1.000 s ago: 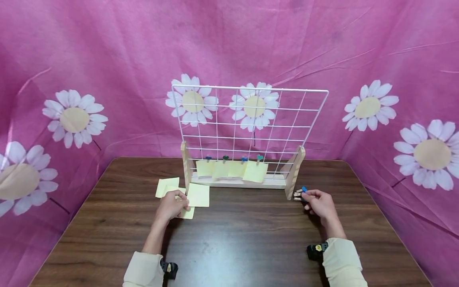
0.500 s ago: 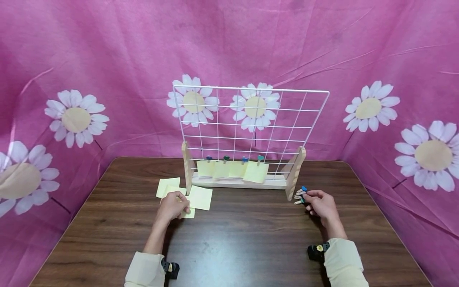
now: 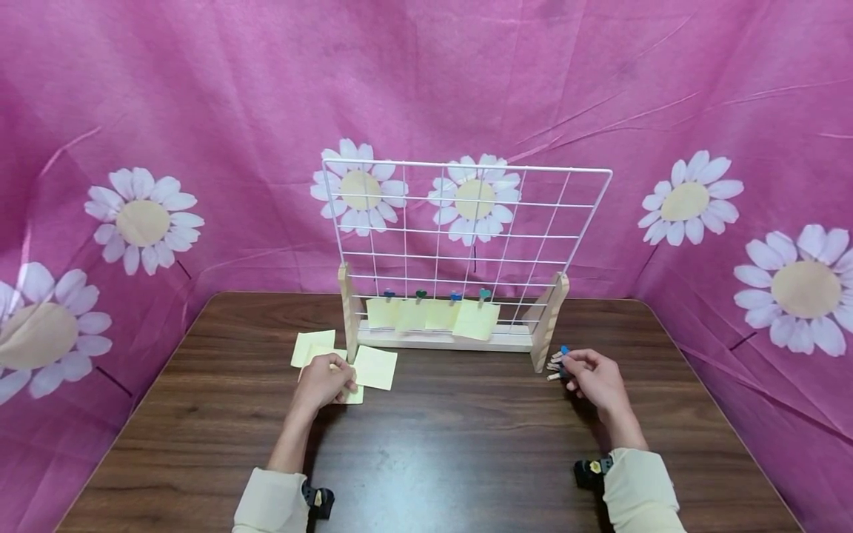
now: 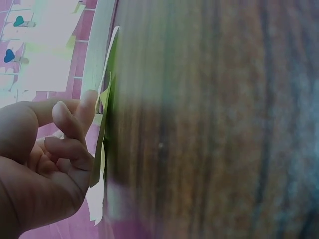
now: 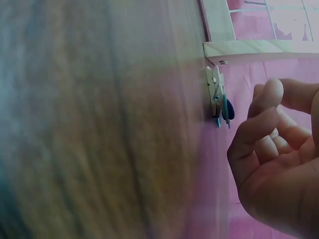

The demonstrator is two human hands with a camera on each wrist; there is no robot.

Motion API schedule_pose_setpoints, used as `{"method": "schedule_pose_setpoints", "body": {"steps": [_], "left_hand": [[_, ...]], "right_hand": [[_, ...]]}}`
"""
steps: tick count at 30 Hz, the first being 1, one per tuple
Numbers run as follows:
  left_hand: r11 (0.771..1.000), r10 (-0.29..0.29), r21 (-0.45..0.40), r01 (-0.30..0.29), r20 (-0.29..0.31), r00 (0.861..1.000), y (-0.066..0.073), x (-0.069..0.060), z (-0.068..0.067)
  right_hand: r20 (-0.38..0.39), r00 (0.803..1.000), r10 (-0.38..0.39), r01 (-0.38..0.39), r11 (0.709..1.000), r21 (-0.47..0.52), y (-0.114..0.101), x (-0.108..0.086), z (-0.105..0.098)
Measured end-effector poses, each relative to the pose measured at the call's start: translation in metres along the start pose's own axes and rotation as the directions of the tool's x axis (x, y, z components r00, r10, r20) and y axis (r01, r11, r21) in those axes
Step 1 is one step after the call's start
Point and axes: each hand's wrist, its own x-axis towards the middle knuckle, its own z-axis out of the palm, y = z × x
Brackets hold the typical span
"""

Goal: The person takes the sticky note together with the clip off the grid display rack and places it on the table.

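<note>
On the table's left side my left hand (image 3: 324, 380) pinches the edge of a pale yellow sticky note (image 3: 377, 368). In the left wrist view that note rises from the table toward the fingertips. Other sticky notes (image 3: 313, 343) lie beneath and behind this hand, partly covered by it. My right hand (image 3: 597, 378) hovers by a small group of wooden mini clothespins (image 3: 554, 366) with coloured hearts. Its thumb and index finger are bent close together. In the right wrist view the clothespins (image 5: 216, 94) are apart from the fingers, and no held clothespin shows.
A white wire grid (image 3: 466, 164) stands on a wooden base (image 3: 436, 340) at the back. Several notes (image 3: 474, 320) hang along its lower wires from heart clothespins (image 3: 484, 294). Its right leg (image 3: 550, 326) is next to the loose clothespins. A pink flowered cloth (image 3: 253, 148) surrounds the table.
The pinched note has tilted and shifted slightly right and down, away from the left fingers. The loose clothespins have spread a little under the right fingertips. Both hands are nearly still.
</note>
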Motion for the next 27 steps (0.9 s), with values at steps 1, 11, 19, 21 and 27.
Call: {"method": "schedule_pose_setpoints", "body": {"steps": [1, 11, 19, 21, 27], "left_hand": [[1.0, 0.005, -0.003, -0.005, 0.0, 1.0, 0.0, 0.0, 0.0], [0.99, 0.005, -0.138, -0.001, 0.031, 1.0, 0.008, 0.001, 0.004], [0.981, 0.058, -0.186, -0.046, 0.061, 0.996, 0.019, 0.003, 0.01], [0.98, 0.083, -0.185, -0.07, 0.061, 0.995, 0.022, 0.004, 0.011], [0.964, 0.12, -0.245, -0.1, 0.071, 0.99, 0.03, 0.006, 0.016]], "right_hand": [[0.009, 1.0, -0.005, 0.005, 1.0, 0.0, -0.001, 0.0, 0.0], [0.077, 0.991, -0.106, 0.108, 0.994, -0.027, -0.014, -0.007, -0.003], [0.144, 0.969, -0.201, 0.208, 0.977, -0.037, -0.034, -0.013, -0.003], [0.158, 0.962, -0.224, 0.23, 0.973, -0.021, -0.041, -0.014, -0.002], [0.186, 0.951, -0.248, 0.247, 0.969, 0.031, -0.056, -0.017, 0.007]]}}
